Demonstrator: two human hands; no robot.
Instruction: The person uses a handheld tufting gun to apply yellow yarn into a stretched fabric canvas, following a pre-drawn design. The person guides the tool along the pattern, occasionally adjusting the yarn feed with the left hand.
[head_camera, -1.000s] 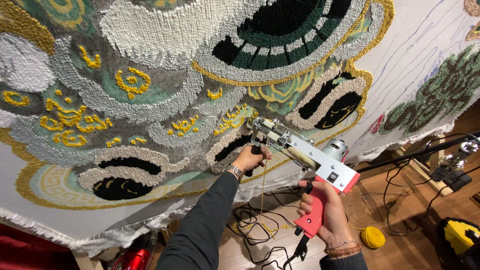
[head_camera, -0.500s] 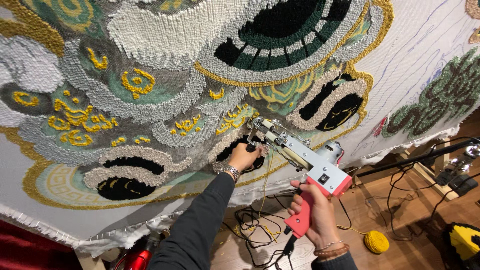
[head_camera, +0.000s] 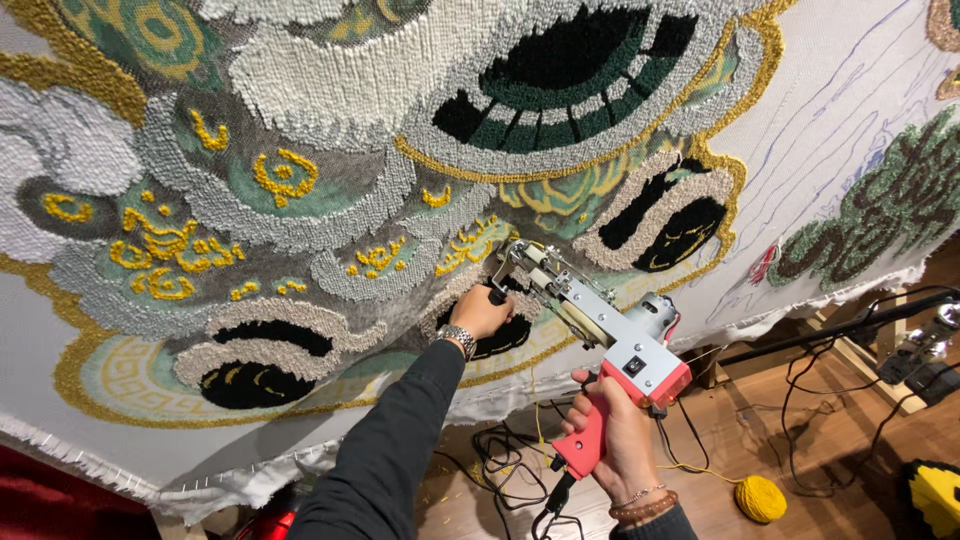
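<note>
Tufting under way: right hand (head_camera: 612, 436) grips tufting gun (head_camera: 600, 330) by its red handle, left hand (head_camera: 483, 312) clasps its front grip, needle against rug (head_camera: 330, 180); next calls for steady pressure along the yellow yarn line

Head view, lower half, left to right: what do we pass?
Red cloth → dark sleeve → left hand on the front handle → right hand on the tufting gun's red grip → yellow yarn ball → yellow-and-black object.

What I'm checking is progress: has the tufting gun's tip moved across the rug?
No: the tufting gun keeps its tip beside the same yellow motif; only its red handle swung slightly left.
</note>
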